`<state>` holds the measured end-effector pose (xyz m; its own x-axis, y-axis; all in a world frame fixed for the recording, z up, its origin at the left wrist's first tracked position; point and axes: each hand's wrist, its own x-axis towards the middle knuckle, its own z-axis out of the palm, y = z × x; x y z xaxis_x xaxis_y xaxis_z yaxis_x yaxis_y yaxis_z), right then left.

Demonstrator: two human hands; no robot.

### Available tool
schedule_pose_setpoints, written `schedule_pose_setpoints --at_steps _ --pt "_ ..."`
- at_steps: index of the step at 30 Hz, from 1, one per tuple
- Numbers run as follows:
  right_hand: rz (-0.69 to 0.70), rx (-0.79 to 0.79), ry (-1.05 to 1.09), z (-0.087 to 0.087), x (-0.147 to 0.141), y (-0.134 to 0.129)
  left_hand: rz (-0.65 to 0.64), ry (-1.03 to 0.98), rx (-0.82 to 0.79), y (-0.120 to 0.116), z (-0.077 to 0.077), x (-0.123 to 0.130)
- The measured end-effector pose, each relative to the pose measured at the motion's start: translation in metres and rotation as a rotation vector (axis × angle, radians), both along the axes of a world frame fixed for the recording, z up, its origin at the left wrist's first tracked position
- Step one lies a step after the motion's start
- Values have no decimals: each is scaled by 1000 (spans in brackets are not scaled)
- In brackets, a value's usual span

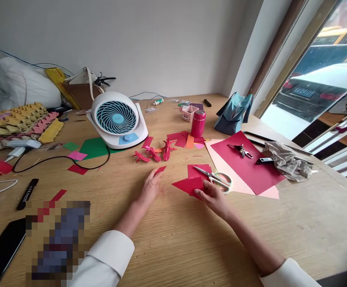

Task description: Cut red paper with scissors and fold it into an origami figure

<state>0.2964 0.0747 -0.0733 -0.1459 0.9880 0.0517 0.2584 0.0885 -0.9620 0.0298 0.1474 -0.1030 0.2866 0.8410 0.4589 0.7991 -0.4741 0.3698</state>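
Near the middle of the table, my left hand (151,185) has its fingers closed on a small red paper scrap (160,170). Between the thumb and fingers of my right hand (215,196) is a red paper piece (189,186) with a pointed left end. Just beyond that hand lie white-handled scissors (221,181), their blades partly spread over a red paper square (193,171). Several red folded-paper figures (153,153) stand past my left hand.
A white fan (116,115) stands at the back left, its black cord trailing left. A pink-red canister (198,123), blue bag (233,113), large red sheet (251,171) and crumpled paper (291,159) are to the right. A black marker (27,194) lies left.
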Motion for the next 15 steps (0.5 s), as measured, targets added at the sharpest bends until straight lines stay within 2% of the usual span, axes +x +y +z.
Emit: schedule_pose_setpoints --at_steps 4,10,12,15 --pt "16 32 -18 -10 0 2 16 13 -1 9 1 2" --pt "60 56 -120 -10 3 -4 33 39 3 36 7 32" --pt "44 75 -131 -7 4 -5 54 46 14 33 11 37" --pt "9 140 -147 -4 6 -5 83 52 30 15 18 34"
